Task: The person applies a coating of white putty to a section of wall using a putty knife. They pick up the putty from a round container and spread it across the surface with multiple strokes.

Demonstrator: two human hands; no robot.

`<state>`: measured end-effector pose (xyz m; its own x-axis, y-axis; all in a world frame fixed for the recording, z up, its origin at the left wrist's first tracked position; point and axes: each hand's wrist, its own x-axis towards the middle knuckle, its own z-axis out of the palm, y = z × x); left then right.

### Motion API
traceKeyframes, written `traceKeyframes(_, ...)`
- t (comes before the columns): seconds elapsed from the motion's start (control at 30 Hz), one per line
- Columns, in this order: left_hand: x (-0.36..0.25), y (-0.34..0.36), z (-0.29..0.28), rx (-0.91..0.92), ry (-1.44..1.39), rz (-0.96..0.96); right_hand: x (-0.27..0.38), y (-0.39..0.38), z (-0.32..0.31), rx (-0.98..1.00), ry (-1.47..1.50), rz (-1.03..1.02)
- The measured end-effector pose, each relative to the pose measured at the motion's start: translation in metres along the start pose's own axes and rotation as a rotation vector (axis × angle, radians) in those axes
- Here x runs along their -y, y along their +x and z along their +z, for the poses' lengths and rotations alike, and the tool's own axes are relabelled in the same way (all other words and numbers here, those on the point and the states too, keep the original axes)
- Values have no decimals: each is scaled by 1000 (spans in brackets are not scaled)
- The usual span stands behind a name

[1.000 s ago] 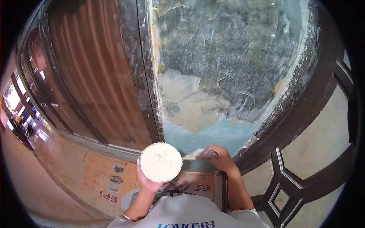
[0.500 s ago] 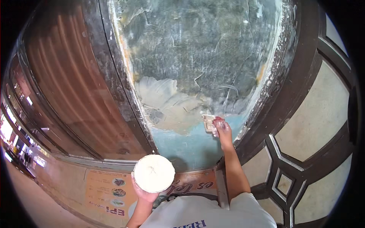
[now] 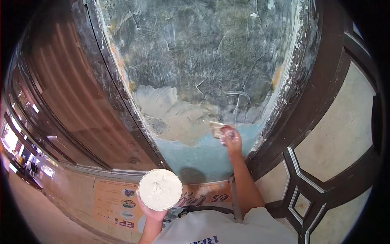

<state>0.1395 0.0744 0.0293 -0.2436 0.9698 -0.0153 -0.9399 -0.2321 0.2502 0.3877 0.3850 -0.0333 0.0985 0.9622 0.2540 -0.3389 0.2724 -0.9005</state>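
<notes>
My left hand is wrapped round a round tub of whitish putty from below and its near side, with the tub's open top facing up. The putty has a small peak in its middle. Out in front, my right hand grips a putty knife, a flat, pale-smeared scraper, against the wall. Red shows at the fingers, though motion blurs them. The blade is at the right edge of a beige putty patch, which spreads over the dark grey-green upper wall and the light blue band.
Dark wooden frames border the wall, with a brown curtained window at left and a panelled dark wood door at right. An orange printed banner lies below the wall. A bright opening shows at far left.
My right hand and the putty knife have shifted slightly left along the wall. The tub in my left hand has dropped a little and moved left. The view has turned slightly.
</notes>
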Motion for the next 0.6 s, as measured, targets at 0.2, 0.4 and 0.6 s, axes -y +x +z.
traceKeyframes(0.2,29,3,-12,-72,19,47,-12,29,6,-60,-344,-148)
traceKeyframes(0.4,50,-1,-12,-54,-59,27,14,12,-6,33,44,33)
traceKeyframes(0.6,74,8,-4,-50,-3,25,-1,27,6,-2,-305,-126)
